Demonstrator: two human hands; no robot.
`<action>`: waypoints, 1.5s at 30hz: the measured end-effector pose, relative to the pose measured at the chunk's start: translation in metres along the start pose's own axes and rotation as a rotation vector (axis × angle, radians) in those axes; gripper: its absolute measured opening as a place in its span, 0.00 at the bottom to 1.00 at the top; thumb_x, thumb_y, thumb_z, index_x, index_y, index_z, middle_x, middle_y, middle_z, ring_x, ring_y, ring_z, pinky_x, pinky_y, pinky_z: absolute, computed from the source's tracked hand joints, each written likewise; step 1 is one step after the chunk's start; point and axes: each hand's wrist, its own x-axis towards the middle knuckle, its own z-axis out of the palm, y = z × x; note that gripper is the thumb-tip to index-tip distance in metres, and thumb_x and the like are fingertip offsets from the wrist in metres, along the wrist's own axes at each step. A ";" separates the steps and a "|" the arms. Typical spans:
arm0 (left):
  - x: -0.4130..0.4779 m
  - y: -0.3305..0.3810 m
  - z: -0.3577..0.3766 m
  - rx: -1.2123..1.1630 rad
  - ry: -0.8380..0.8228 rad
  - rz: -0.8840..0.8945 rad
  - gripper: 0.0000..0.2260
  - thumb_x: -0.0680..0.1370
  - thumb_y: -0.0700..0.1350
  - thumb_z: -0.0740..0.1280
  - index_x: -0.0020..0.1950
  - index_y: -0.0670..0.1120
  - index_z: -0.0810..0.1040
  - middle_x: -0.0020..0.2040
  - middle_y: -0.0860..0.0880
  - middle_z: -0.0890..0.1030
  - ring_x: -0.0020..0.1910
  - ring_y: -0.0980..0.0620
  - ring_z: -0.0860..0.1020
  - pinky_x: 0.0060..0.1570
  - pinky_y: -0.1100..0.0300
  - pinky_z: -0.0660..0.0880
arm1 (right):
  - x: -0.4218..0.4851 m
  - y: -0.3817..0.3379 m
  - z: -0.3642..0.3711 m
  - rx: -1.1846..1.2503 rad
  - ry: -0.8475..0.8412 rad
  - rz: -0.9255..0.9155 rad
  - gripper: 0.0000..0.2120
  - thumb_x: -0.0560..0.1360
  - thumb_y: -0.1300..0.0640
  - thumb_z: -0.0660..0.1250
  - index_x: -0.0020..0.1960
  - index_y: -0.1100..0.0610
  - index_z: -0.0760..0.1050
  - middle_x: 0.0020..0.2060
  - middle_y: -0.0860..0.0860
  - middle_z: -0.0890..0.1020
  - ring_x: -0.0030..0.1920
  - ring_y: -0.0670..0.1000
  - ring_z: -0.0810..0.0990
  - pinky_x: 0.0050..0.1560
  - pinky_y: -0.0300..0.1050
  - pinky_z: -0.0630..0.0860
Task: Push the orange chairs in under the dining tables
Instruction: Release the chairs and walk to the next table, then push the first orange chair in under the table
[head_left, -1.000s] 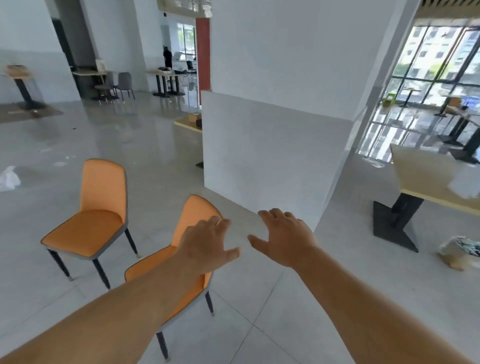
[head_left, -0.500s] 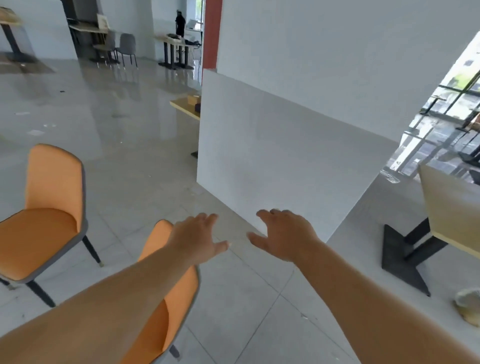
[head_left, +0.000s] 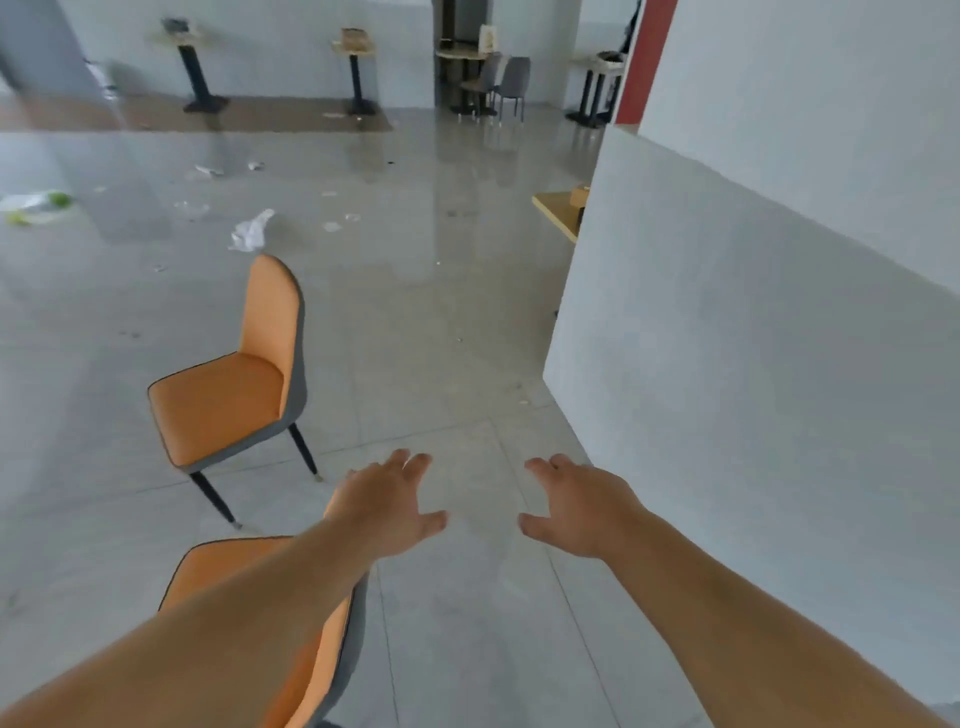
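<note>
Both bare forearms reach forward over the grey tiled floor (head_left: 467, 312). The left hand (head_left: 387, 506) and right hand (head_left: 584, 506) hang side by side, palms down, with a gap of bare floor between them; the fingers (head_left: 415, 462) of each are spread apart and hold nothing. A near chair (head_left: 332, 660), orange with a grey shell, lies directly beneath the left forearm, below and left of the left fingers; the arm hides much of it, and whether arm and chair touch cannot be told. A far chair (head_left: 234, 384), same make, stands upright on dark legs ahead and to the left of the left fingers, well apart from them, its seat facing left. A white wall (head_left: 753, 338) rises just right of the right hand. A bench corner (head_left: 558, 210) juts from behind that wall, far ahead of the right fingers, well apart from both chairs. Litter (head_left: 252, 231) lies scattered on the floor beyond the far chair. Grey chairs (head_left: 506, 85) and pedestal benches (head_left: 356, 47) line the back of the room.
</note>
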 end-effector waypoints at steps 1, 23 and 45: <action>0.002 -0.009 -0.007 -0.029 0.017 -0.063 0.41 0.76 0.75 0.61 0.82 0.54 0.56 0.82 0.49 0.61 0.74 0.41 0.70 0.65 0.44 0.73 | 0.024 0.004 -0.012 -0.022 0.015 -0.055 0.38 0.78 0.30 0.61 0.79 0.50 0.59 0.69 0.53 0.73 0.64 0.59 0.77 0.55 0.55 0.76; 0.096 -0.092 0.050 -0.408 0.095 -0.895 0.43 0.73 0.78 0.59 0.82 0.57 0.58 0.81 0.53 0.65 0.70 0.45 0.76 0.55 0.47 0.79 | 0.346 -0.119 -0.017 -0.279 -0.214 -0.925 0.37 0.78 0.33 0.64 0.80 0.51 0.60 0.74 0.55 0.71 0.70 0.61 0.72 0.65 0.59 0.74; 0.028 0.000 0.141 -0.678 0.016 -1.574 0.47 0.70 0.78 0.63 0.83 0.59 0.54 0.79 0.54 0.68 0.72 0.46 0.73 0.67 0.46 0.73 | 0.325 -0.207 0.107 -0.714 -0.400 -1.625 0.38 0.76 0.35 0.68 0.80 0.47 0.60 0.69 0.52 0.74 0.67 0.59 0.73 0.66 0.61 0.74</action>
